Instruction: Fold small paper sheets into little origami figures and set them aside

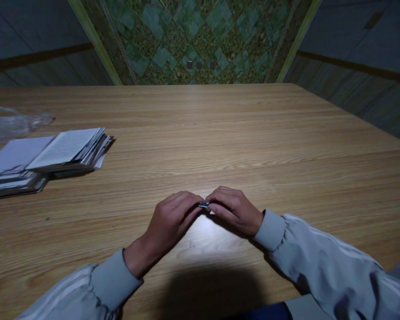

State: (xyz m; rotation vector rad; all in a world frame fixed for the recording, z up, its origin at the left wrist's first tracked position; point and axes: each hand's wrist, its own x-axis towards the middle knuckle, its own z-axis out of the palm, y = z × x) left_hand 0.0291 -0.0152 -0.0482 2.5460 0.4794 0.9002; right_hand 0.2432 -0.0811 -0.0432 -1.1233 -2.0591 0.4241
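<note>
Close to the near side of the wooden table (200,146), my two hands meet fingertip to fingertip. Between them is a small, flat, dark and silvery piece (203,204), mostly covered by the fingers and too small to name. My left hand (173,215) pinches its left end with thumb and fingers. Its right end is gripped by my right hand (235,209), the thumb lying on the near side. Both hands rest on or just above the tabletop, grey sleeves reaching to the wrists.
Two stacks of papers, one on the left (18,155) and one beside it (66,146), lie at the table's left. Behind them is a crumpled clear plastic bag (13,122). A patterned green wall (200,35) rises beyond the far edge.
</note>
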